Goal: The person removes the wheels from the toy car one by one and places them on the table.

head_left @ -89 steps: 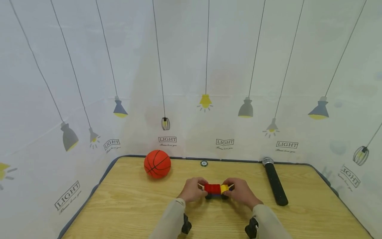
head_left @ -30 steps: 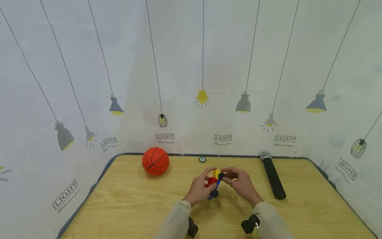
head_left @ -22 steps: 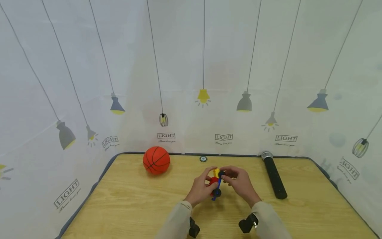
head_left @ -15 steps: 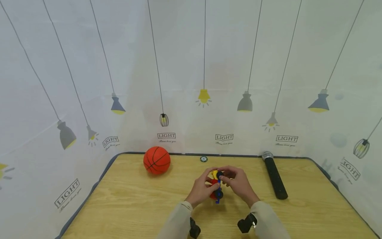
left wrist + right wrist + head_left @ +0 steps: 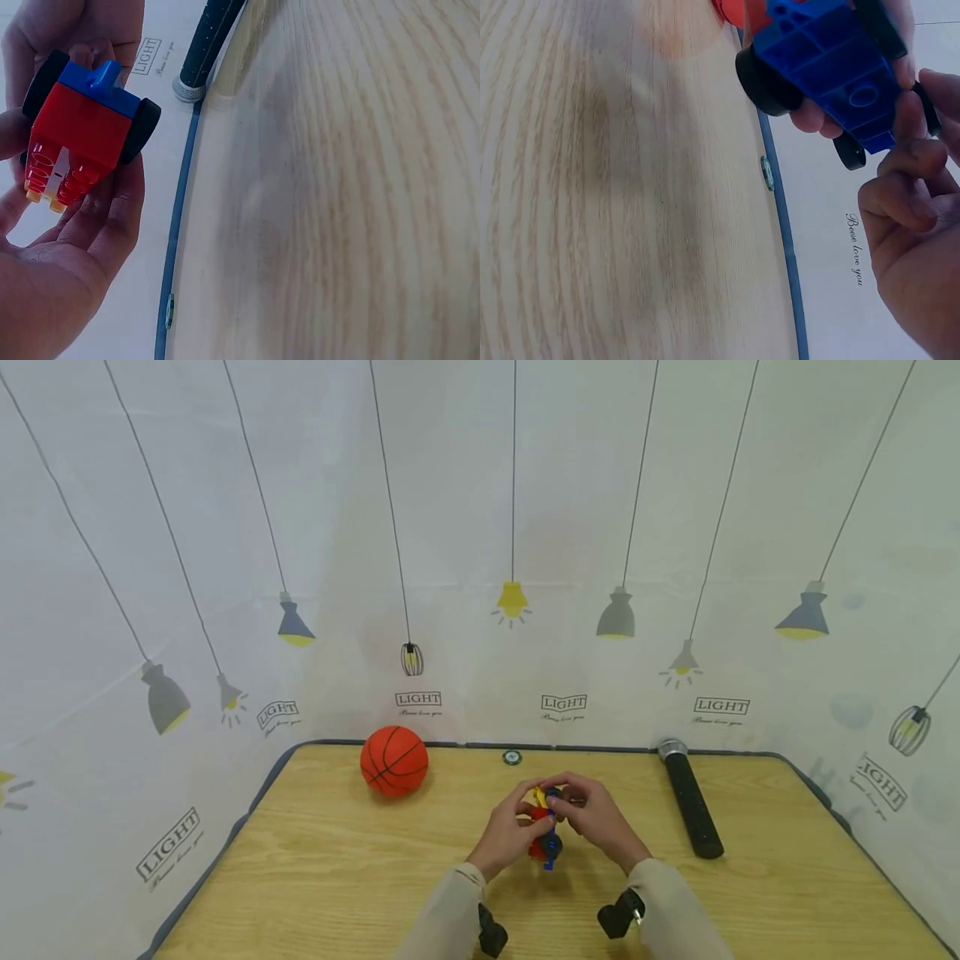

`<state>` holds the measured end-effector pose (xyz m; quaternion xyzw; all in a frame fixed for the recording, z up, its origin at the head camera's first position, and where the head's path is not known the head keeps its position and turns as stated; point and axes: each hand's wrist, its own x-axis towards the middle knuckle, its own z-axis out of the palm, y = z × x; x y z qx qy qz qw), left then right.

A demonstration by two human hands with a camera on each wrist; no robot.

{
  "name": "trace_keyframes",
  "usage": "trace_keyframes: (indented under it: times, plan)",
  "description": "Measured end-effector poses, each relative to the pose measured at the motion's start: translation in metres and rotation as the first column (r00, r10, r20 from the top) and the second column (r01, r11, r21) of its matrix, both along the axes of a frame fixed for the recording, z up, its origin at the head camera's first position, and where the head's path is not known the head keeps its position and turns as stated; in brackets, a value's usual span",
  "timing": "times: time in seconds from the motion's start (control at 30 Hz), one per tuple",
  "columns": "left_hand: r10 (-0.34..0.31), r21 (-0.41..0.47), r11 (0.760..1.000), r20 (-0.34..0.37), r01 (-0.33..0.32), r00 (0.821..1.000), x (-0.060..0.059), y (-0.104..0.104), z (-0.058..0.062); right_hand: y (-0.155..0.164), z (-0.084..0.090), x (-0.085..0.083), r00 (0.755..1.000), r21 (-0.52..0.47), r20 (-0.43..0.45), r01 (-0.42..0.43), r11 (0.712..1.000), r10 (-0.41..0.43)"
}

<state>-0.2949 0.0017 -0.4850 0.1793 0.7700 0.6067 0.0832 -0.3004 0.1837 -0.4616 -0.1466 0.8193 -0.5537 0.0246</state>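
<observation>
A building-block toy car [image 5: 551,846] is held up over the table between both hands, tipped so its wheels face right in the head view. It has red and yellow bricks [image 5: 82,124] on a blue chassis [image 5: 840,67] with black wheels. My left hand [image 5: 504,833] grips the car from the left, fingers and thumb around its body. On the other side my right hand [image 5: 602,818] pinches its far, yellow end by a wheel. In the right wrist view the chassis underside shows, with the right thumb and fingers at the narrow end.
An orange basketball [image 5: 394,762] sits at the back left of the wooden table [image 5: 337,877]. A black microphone [image 5: 692,806] with a silver head lies at the right. Near the back edge is a small round disc [image 5: 512,758]. A white printed curtain [image 5: 465,527] surrounds the table.
Three seconds ago the car was level and low, held at both ends. Since then it has been raised and turned onto its side; in the last second it has only turned slightly.
</observation>
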Motion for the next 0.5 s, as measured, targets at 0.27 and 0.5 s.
trace_keyframes:
  times: [0.27,0.5]
  plan:
    - [0.013,-0.003,1.000,0.011,-0.013,1.000,-0.0020,0.0014,-0.0029,-0.0033,-0.0043,-0.0026,1.000,-0.046,0.002,-0.022,0.999,0.022]
    - [0.051,-0.064,0.997,-0.030,-0.053,0.998,-0.0001,0.0024,-0.0033,-0.0047,-0.0018,-0.0013,1.000,-0.019,0.022,-0.006,1.000,0.006]
